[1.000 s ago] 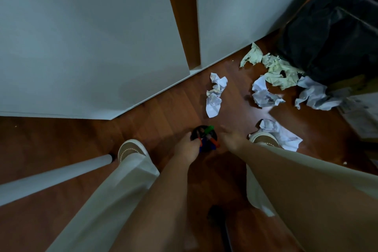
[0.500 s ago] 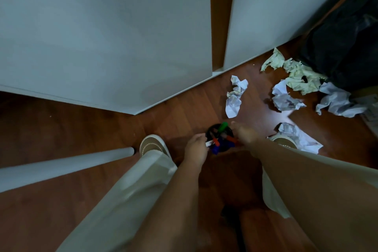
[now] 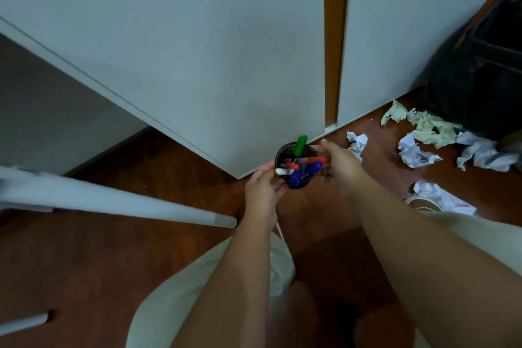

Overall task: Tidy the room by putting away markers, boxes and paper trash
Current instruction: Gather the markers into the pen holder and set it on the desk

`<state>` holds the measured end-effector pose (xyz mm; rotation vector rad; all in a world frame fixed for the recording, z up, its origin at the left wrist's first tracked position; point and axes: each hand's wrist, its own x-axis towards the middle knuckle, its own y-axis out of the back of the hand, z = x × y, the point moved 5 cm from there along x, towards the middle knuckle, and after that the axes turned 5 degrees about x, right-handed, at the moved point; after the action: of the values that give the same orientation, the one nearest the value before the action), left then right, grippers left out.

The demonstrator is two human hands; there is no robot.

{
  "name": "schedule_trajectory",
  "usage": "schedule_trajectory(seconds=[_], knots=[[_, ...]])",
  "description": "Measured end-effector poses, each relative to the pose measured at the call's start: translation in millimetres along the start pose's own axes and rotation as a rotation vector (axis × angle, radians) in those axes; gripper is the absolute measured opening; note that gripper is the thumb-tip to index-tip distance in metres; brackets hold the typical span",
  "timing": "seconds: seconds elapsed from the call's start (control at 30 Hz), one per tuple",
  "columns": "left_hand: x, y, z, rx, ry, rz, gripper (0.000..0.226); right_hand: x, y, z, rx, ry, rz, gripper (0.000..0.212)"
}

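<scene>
We keep the cup upright w/ both hands, left hand & right hand clasping its sides, so markers don't spill.

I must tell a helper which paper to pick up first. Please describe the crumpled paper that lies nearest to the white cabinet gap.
Find the brown gap between the two white cabinet doors. On the wooden floor just below it lies a small crumpled white paper, beside the right hand. It lies alone, apart from the pile of green and white papers further right.
</scene>
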<state>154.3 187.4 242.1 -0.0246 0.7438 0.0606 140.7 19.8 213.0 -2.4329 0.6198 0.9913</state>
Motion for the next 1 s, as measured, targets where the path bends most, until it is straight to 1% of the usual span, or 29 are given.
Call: schedule_trajectory(seconds=[0.1,0.17,0.33,0.43,0.5,0.57,0.63,0.7,0.77,0.87,0.9,1.0], knots=[[-30,19,26,-0.132,-0.089,-0.001,0.028,-37,-23,-12,0.118,0.07,-0.081,0.032],[-51,34,42,-0.171,-0.173,0.0,0.029,-64,-37,-22,0.222,0.121,-0.134,0.03],[-112,66,79,-0.052,-0.39,-0.006,0.031,-140,-67,-45,0.342,0.226,-0.266,0.03],[-151,80,104,-0.022,-0.555,-0.109,0.038,-188,-86,-59,0.363,0.325,-0.378,0.03],[-175,87,121,0.044,-0.682,-0.173,0.049,-217,-97,-68,0.344,0.419,-0.503,0.031],[-202,101,136,0.088,-0.786,-0.203,0.057,-248,-110,-76,0.306,0.509,-0.63,0.029],[-225,115,151,0.106,-0.871,-0.215,0.063,-275,-122,-84,0.237,0.601,-0.692,0.029],[-248,127,164,0.094,-0.97,-0.226,0.066,-300,-135,-92,0.105,0.721,-0.694,0.043],[-269,141,176,0.083,-1.071,-0.224,0.068,-326,-150,-99,-0.036,0.856,-0.646,0.058],[-291,163,188,0.094,-1.191,-0.207,0.071,-362,-173,-102,-0.153,1.0,-0.596,0.058],[-297,171,192,0.104,-1.229,-0.193,0.07,-372,-182,-101,-0.155,1.02,-0.618,0.059],[-312,197,206,0.103,-1.315,-0.153,0.06,-399,-213,-90,-0.071,1.033,-0.754,0.059]])
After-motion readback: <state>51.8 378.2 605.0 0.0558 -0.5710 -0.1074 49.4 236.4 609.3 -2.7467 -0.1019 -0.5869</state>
